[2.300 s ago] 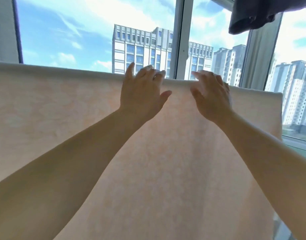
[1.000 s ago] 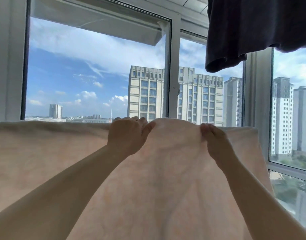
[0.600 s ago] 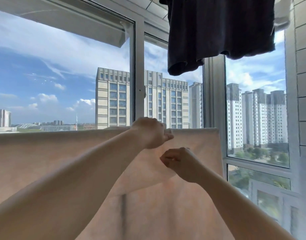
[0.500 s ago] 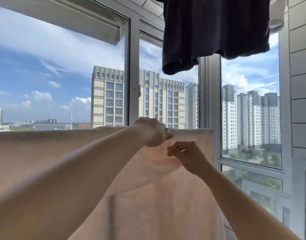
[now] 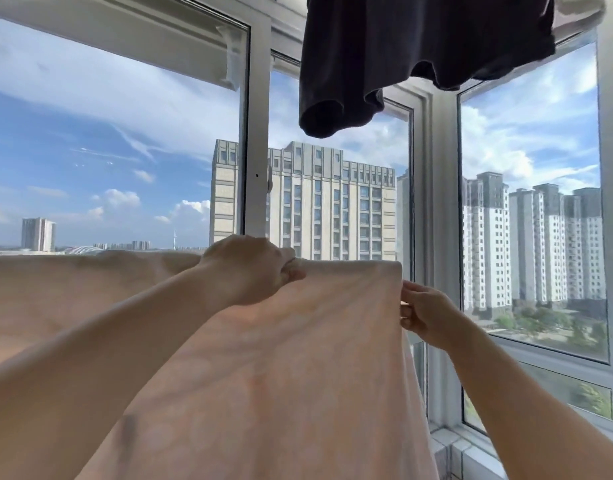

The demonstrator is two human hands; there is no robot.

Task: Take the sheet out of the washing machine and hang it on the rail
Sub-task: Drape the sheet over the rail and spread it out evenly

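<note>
Peach-coloured cloth fills the lower half of the view: the sheet (image 5: 280, 358) hangs draped over a straight horizontal line that runs from nine o'clock to about three o'clock, though the rail itself is hidden under the fabric. The left hand (image 5: 253, 268), just above centre, grips the top fold with its fingers curled round a bunch of the cloth. The right hand (image 5: 424, 313), at about three o'clock, pinches the sheet's right-hand edge just below the top corner, the fingers (image 5: 407, 310) closed on the hem. Between the two hands the cloth lies fairly smooth; to the left of the left hand the top edge is slightly rumpled. A dark garment (image 5: 402, 53) hangs overhead at twelve to one o'clock, well apart from the sheet. Behind everything stands a white window frame (image 5: 258, 133), with tall apartment buildings (image 5: 332, 209) and blue, cloud-streaked sky beyond the glass.
</note>
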